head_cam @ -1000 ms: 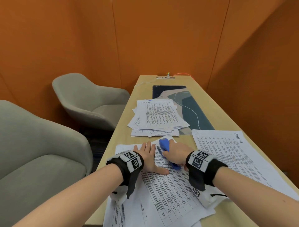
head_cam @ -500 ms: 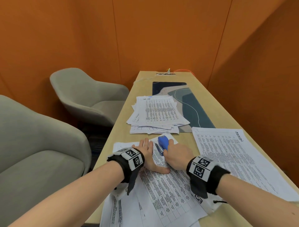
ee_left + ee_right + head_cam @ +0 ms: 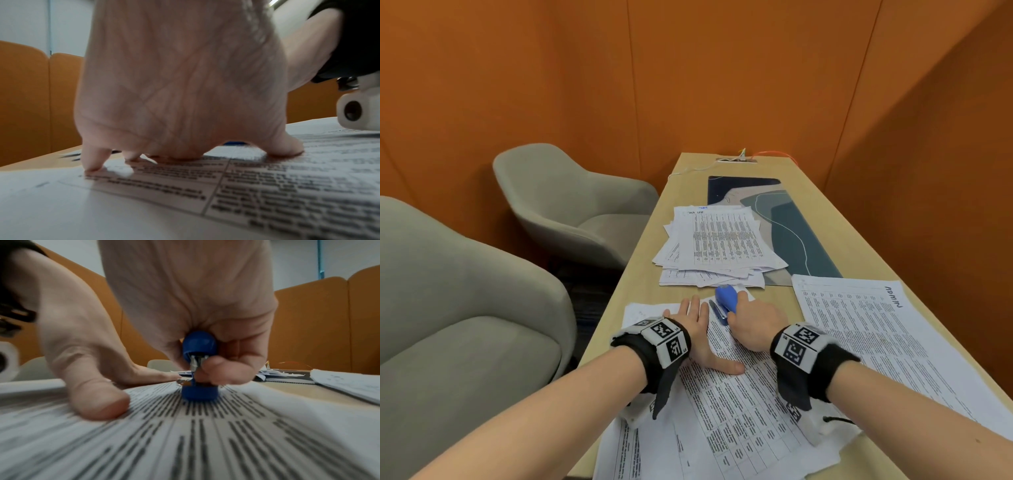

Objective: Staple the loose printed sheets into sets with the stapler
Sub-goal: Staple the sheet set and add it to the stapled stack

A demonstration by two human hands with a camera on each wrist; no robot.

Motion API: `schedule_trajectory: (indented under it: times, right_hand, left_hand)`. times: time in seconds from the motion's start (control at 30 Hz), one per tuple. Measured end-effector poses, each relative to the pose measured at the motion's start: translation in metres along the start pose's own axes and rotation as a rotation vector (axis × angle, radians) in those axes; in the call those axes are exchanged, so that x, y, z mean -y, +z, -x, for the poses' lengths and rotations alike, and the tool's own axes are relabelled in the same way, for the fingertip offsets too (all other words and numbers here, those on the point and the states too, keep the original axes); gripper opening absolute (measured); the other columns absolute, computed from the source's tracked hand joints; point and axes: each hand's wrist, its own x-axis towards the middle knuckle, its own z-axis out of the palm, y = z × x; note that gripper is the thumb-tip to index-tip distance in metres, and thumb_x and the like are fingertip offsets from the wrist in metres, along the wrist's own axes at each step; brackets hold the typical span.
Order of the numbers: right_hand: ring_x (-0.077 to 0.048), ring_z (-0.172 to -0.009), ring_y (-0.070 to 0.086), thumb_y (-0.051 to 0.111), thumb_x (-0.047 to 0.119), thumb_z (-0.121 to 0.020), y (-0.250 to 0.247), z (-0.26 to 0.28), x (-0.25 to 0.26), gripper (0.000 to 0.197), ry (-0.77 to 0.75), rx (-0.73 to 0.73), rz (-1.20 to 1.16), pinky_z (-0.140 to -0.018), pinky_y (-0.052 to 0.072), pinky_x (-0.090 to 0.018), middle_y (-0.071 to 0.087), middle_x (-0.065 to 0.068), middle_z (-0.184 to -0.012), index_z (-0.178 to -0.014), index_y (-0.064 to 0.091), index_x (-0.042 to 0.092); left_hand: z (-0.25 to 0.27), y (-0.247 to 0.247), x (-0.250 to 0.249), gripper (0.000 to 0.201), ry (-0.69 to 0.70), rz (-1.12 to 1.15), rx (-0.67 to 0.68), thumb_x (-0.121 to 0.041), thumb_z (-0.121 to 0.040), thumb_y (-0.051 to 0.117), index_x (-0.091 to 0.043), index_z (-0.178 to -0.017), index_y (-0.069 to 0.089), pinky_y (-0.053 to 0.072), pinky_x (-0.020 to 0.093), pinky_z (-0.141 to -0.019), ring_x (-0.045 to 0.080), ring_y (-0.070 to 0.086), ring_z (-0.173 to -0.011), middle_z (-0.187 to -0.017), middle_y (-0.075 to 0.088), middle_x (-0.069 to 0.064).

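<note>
A set of printed sheets lies on the table in front of me. My left hand rests flat on it with straight fingers and the thumb spread out; the palm presses the paper. Just to its right, my right hand grips the blue stapler at the sheets' far corner. The wrist view shows fingers curled round the stapler's raised top while its base sits on the paper. The stapler's mouth is hidden behind my hand.
A loose pile of printed sheets lies farther up the table, partly on a dark desk mat. Another stack of sheets lies to the right. Two grey armchairs stand left of the table edge. Orange walls close in.
My right hand has drawn back a little toward me and the stapler's blue top has tilted up. The left hand has stayed flat on the sheets.
</note>
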Motion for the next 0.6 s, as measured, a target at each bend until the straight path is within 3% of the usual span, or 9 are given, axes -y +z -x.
schedule_trajectory:
  times: [0.13, 0.23, 0.3, 0.37, 0.43, 0.5, 0.53, 0.6]
  right_hand:
    - [-0.033, -0.118, 0.053, 0.037, 0.031, -0.098, -0.008, -0.018, 0.009, 0.043, -0.011, 0.023, -0.072, -0.088, 0.041, -0.034, 0.054, -0.016, -0.131, -0.132, 0.036, 0.005]
    - [-0.033, -0.115, 0.055, 0.037, 0.033, -0.098, -0.018, -0.018, 0.002, 0.044, -0.043, 0.057, -0.146, -0.071, 0.038, -0.032, 0.054, -0.017, -0.130, -0.133, 0.037, 0.005]
    - [-0.032, -0.106, 0.059, 0.034, 0.034, -0.098, -0.021, -0.008, -0.008, 0.042, -0.070, 0.006, -0.165, -0.067, 0.038, -0.032, 0.060, -0.014, -0.121, -0.132, 0.036, 0.009]
    - [-0.030, -0.090, 0.061, 0.032, 0.036, -0.098, -0.022, 0.007, -0.015, 0.038, -0.102, -0.108, -0.158, -0.071, 0.042, -0.034, 0.065, -0.011, -0.106, -0.130, 0.036, 0.015]
    - [-0.028, -0.080, 0.059, 0.032, 0.038, -0.098, -0.022, 0.021, -0.017, 0.037, -0.125, -0.218, -0.165, -0.068, 0.043, -0.034, 0.067, -0.007, -0.097, -0.130, 0.035, 0.019]
    - [-0.028, -0.081, 0.061, 0.032, 0.038, -0.099, -0.024, 0.030, -0.018, 0.038, -0.135, -0.299, -0.160, -0.065, 0.041, -0.033, 0.067, -0.006, -0.093, -0.132, 0.033, 0.021]
    - [-0.029, -0.082, 0.062, 0.031, 0.038, -0.099, -0.025, 0.034, -0.018, 0.039, -0.134, -0.324, -0.160, -0.064, 0.039, -0.033, 0.067, -0.006, -0.093, -0.133, 0.033, 0.021]
    - [-0.030, -0.084, 0.062, 0.032, 0.037, -0.099, -0.028, 0.037, -0.020, 0.039, -0.127, -0.346, -0.170, -0.063, 0.037, -0.032, 0.067, -0.007, -0.097, -0.135, 0.032, 0.021]
  left_hand:
    - [0.002, -0.001, 0.000, 0.137, 0.004, 0.022, -0.018, -0.089, -0.060, 0.049, -0.010, -0.150, -0.019, 0.000, 0.054, -0.119, 0.025, -0.018, -0.147, -0.157, -0.025, 0.007]
    - [0.005, -0.002, -0.001, 0.138, 0.008, 0.022, -0.030, -0.089, -0.060, 0.050, -0.008, -0.150, -0.016, -0.002, 0.052, -0.119, 0.026, -0.017, -0.147, -0.158, -0.022, 0.010]
    - [0.008, -0.010, -0.001, 0.128, 0.025, 0.082, -0.070, -0.080, -0.068, 0.055, -0.003, -0.152, -0.003, 0.003, 0.048, -0.120, 0.031, -0.007, -0.148, -0.159, -0.010, 0.017]
    - [0.008, -0.022, 0.000, 0.083, 0.062, 0.337, -0.232, -0.048, -0.086, 0.061, -0.003, -0.146, 0.025, 0.027, 0.040, -0.115, 0.032, 0.026, -0.140, -0.153, 0.025, 0.019]
    - [0.008, -0.038, 0.001, 0.047, 0.049, 0.764, -0.335, -0.012, -0.093, 0.051, -0.003, -0.138, 0.042, 0.046, 0.036, -0.098, 0.026, 0.055, -0.115, -0.130, 0.053, 0.014]
    - [0.010, -0.048, -0.002, 0.036, 0.056, 1.277, -0.244, 0.001, -0.093, 0.043, 0.007, -0.127, 0.050, 0.056, 0.033, -0.076, 0.022, 0.067, -0.080, -0.106, 0.063, 0.019]
    - [0.013, -0.050, -0.004, 0.031, 0.074, 1.466, -0.177, 0.003, -0.092, 0.042, 0.011, -0.120, 0.053, 0.058, 0.030, -0.068, 0.022, 0.066, -0.070, -0.098, 0.063, 0.020]
    - [0.020, -0.054, -0.009, 0.021, 0.102, 1.608, -0.108, 0.000, -0.090, 0.046, 0.007, -0.105, 0.058, 0.058, 0.028, -0.065, 0.022, 0.065, -0.068, -0.088, 0.065, 0.018]
